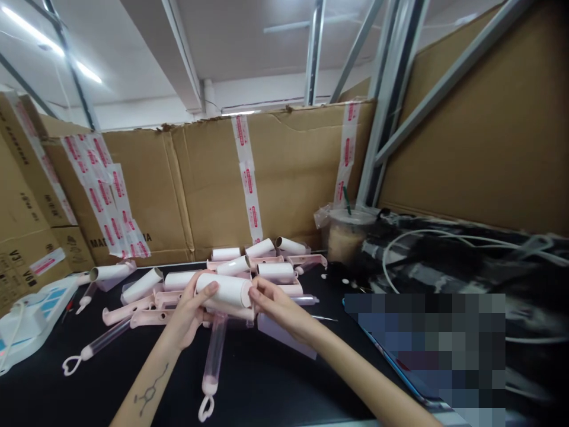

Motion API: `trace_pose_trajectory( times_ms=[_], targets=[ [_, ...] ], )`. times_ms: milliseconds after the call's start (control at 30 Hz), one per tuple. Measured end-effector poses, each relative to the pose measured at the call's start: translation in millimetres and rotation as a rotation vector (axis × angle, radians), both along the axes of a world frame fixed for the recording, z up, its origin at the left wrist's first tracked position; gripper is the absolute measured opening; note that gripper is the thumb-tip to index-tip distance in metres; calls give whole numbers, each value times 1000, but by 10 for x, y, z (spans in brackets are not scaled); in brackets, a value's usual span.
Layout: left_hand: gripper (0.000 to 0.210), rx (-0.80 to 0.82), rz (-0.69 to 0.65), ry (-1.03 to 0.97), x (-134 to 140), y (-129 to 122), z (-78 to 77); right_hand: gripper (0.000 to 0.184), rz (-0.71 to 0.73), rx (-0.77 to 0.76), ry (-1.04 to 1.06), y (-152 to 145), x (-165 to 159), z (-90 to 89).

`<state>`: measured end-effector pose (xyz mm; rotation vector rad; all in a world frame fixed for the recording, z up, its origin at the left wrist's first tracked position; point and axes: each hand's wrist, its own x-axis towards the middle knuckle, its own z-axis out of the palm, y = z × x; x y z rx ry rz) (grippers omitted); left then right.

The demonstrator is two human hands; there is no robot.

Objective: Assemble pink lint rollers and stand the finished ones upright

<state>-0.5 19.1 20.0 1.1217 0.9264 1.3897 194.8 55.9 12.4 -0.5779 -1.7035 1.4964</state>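
Between both hands is a lint roller (222,289) with a white paper roll and a pale pink end. My left hand (194,309) is closed around its left side, thumb lying across the white roll. The fingers of my right hand (272,301) pinch the pink end at the right. Just below it, a clear pinkish tube handle (214,350) with a heart-shaped loop points toward me; whether it joins the held roller I cannot tell. Behind the hands lie several white rolls (275,272) and pink plastic roller frames (149,318), partly hidden by the hands.
Another heart-loop handle (106,337) lies left on the black tabletop (169,391). A white power strip (42,323) sits at the far left. To the right are an iced drink cup (349,237), white cables and a blue-edged device (400,362), largely blurred out. Taped cardboard (293,178) walls the back.
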Motion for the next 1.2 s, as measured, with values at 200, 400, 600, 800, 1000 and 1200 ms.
trace_pose_trajectory(
  times_ms=[200, 400, 600, 800, 1000, 1200],
  targets=[
    [40, -144, -117, -106, 23, -12, -59, 36, 33, -253, 129, -24, -70, -66],
    [39, -249, -226, -214, 46, -4, -80, 33, -91, -455, 217, -138, -98, 9],
    [37, -353, -271, -292, 74, 12, -99, 33, -161, -456, 243, -159, -126, 33],
    [36, -304, -216, -273, 72, 25, -120, 36, -181, -362, 170, -135, -93, 12],
    [39, -214, -197, -229, 57, -11, -100, 42, -135, -272, 82, -110, -66, 8],
    [34, -281, -233, -269, 82, -54, -109, 37, -123, -369, 162, -168, -96, 45]
  ],
)
